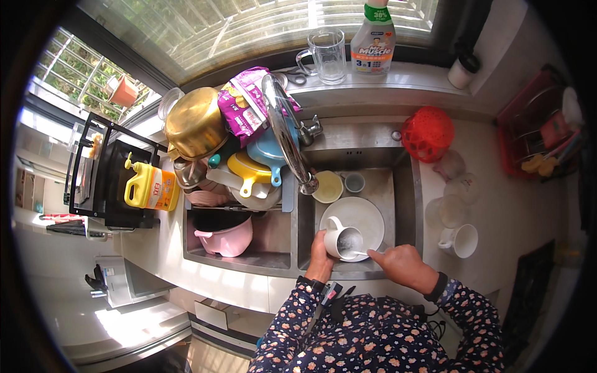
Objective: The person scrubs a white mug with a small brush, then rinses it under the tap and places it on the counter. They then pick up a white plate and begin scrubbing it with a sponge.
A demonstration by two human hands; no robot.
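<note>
Over the right sink basin, my left hand (320,259) holds a white mug (333,242) tilted, with its mouth towards my right hand. Whitish, foamy-looking contents show inside. My right hand (405,266) grips the thin white handle of a utensil (358,253) whose other end reaches into the mug; its tip is hidden. Beneath the mug a large white plate (368,217) lies in the basin. A pale yellow bowl (328,186) and a small grey cup (355,182) stand behind the plate, near the chrome faucet (285,130).
A pink pot (228,238) sits in the left basin, below a rack piled with pans and a brass-coloured pot (196,122). On the right counter are a white cup (465,241), several clear vessels and a red basket (427,134). A yellow detergent jug (154,186) stands left.
</note>
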